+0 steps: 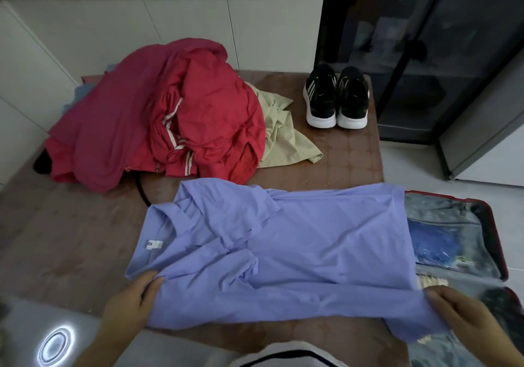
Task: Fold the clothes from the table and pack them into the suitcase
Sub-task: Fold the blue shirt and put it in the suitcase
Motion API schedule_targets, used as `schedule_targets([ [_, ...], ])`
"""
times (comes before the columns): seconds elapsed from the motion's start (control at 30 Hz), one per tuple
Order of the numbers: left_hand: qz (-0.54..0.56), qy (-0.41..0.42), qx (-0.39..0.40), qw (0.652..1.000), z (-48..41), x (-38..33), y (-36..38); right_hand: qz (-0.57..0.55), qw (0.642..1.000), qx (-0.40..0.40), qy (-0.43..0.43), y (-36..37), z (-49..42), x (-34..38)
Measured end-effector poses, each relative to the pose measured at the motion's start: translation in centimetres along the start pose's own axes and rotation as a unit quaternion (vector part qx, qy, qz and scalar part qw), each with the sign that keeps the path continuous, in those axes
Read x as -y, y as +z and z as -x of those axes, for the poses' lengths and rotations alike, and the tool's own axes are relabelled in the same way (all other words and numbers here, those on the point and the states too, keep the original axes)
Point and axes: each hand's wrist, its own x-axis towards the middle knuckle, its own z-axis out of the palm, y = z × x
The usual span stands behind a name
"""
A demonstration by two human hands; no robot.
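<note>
Shirt (297, 247), pale blue, lies spread on the table, and both hands grasp its near edge. The left hand (133, 301) pinches the collar end with its fingers curled over the cloth. The right hand (465, 313) grips the opposite end, its fingers closed on the fabric.

Just past the right fingers, that end of the shirt overhangs an open suitcase (494, 233) with a red rim. Inside it, beside the cloth, a blue bundle (433, 243) sits under clear plastic.

Beyond the left fingers is a heap of red clothes (170, 117), with a beige garment (286, 137) tucked against its right side. Far beyond the right fingers, a pair of black trainers (337, 97) stands at the table's back corner.

The brown table (71, 239) sits among white cupboards (198, 26), a dark glass cabinet (425, 55) and a pale tiled floor (411, 162).
</note>
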Motion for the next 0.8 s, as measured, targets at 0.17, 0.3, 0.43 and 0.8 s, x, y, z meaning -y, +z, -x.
schedule_targets([
  [0.17, -0.093, 0.055, 0.066, 0.992, -0.9, 0.9, -1.0, 0.112, 0.991, 0.061, 0.038, 1.1, -0.2, -2.2],
  [0.3, 0.027, 0.078, 0.029, 0.996, -2.0, -2.6, 0.1, 0.037, 0.996, 0.037, 0.073, 0.7, 0.5, -0.3],
  [0.43, 0.033, 0.152, 0.074, 0.985, -4.1, -5.3, 3.5, 0.041, 0.990, 0.056, 0.123, 1.0, 1.9, -0.7],
  [0.8, 0.063, 0.095, 0.065, 0.991, -5.5, -6.2, 4.9, -0.087, 0.995, -0.051, 0.020, -2.4, 2.8, 7.6],
])
